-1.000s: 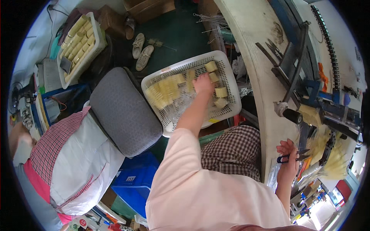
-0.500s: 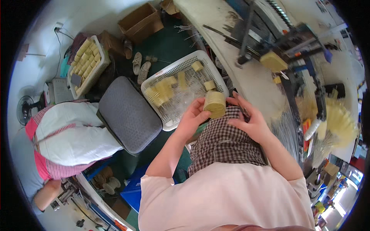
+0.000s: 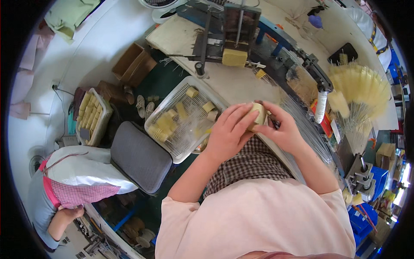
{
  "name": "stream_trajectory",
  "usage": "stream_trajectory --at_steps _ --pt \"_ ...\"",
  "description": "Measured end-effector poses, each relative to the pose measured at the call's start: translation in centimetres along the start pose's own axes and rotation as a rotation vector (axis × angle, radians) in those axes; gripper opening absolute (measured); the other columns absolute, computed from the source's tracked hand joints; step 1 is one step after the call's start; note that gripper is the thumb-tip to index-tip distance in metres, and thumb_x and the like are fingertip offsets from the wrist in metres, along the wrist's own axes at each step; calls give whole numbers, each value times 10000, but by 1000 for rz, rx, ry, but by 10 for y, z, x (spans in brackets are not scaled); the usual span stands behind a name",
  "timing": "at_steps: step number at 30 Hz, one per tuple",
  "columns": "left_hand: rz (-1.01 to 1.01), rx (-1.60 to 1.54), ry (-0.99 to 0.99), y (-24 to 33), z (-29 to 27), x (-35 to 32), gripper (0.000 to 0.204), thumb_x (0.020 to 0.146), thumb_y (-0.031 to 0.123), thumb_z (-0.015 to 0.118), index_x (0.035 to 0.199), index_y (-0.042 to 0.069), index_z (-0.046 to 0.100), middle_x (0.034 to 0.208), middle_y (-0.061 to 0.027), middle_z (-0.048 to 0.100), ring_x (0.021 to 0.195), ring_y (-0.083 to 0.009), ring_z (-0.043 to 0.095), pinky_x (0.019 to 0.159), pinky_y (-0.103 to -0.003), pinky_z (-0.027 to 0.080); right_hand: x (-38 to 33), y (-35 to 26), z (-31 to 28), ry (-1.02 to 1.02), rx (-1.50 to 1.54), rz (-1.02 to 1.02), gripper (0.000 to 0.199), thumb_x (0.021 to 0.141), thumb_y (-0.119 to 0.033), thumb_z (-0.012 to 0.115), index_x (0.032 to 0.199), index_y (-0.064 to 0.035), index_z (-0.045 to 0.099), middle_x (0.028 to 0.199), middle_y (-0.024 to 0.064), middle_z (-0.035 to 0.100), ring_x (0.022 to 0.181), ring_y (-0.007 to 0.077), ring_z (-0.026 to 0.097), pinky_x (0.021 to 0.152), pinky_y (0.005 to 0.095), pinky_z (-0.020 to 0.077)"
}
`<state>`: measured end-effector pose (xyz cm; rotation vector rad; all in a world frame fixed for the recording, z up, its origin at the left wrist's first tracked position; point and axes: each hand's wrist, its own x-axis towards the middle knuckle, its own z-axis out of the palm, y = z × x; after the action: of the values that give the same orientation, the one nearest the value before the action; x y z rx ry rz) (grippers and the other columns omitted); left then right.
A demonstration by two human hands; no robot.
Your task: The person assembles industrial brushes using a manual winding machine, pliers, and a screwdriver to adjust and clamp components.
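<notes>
Yellow block [image 3: 258, 115] gripped by both hands
Left hand [image 3: 228, 131] and right hand [image 3: 282, 129], fingers curled round it, now sit at one o'clock of the white basket [image 3: 172, 149], nearer the bench than before

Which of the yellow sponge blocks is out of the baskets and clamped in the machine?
The large yellow block under the dark press on the workbench; the others lie in baskets or sit in the hands.
</notes>
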<state>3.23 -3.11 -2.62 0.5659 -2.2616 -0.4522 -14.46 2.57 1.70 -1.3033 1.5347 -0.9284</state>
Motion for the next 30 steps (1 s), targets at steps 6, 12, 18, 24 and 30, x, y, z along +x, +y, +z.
stream_trajectory --at_steps 6,12,18,24,30 --pt "-562 -846 251 21 17 14 655 661 136 741 1227 51 423 1181 -132 509 1089 -314 486 915 -380 404 -7 1 -7 89 313 -30 655 727 -159 736 1280 -16 414 1097 22 555 792 42 446 621 161 360" --pt "-167 -206 186 13 8 30 682 652 131 754 1236 51 411 1219 -149 477 1095 -343 479 936 -375 391 8 -12 -16 -28 327 20 519 769 -201 692 1198 -2 478 1061 48 570 959 108 520 809 270 430" --pt "-264 -303 197 -17 8 29 682 689 128 738 1253 52 363 1316 -188 355 1139 -355 445 941 -377 385 53 -53 -52 95 -245 -376 346 819 -141 629 1139 -42 540 1061 53 567 755 98 496 627 226 417" --pt "-172 -364 794 -61 32 67 634 736 122 720 1245 65 345 1315 -197 333 1178 -315 408 946 -394 365 146 -129 -53 356 -4 -574 297 932 -227 461 1094 -5 572 721 -36 512 548 36 389 516 188 318" --pt "-123 -88 825 -71 43 92 613 734 113 718 1222 125 346 1276 -171 309 1146 -339 407 916 -404 383 162 -144 -32 377 182 -456 272 922 -256 483 971 -26 619 663 -55 477 575 2 366 513 155 261"
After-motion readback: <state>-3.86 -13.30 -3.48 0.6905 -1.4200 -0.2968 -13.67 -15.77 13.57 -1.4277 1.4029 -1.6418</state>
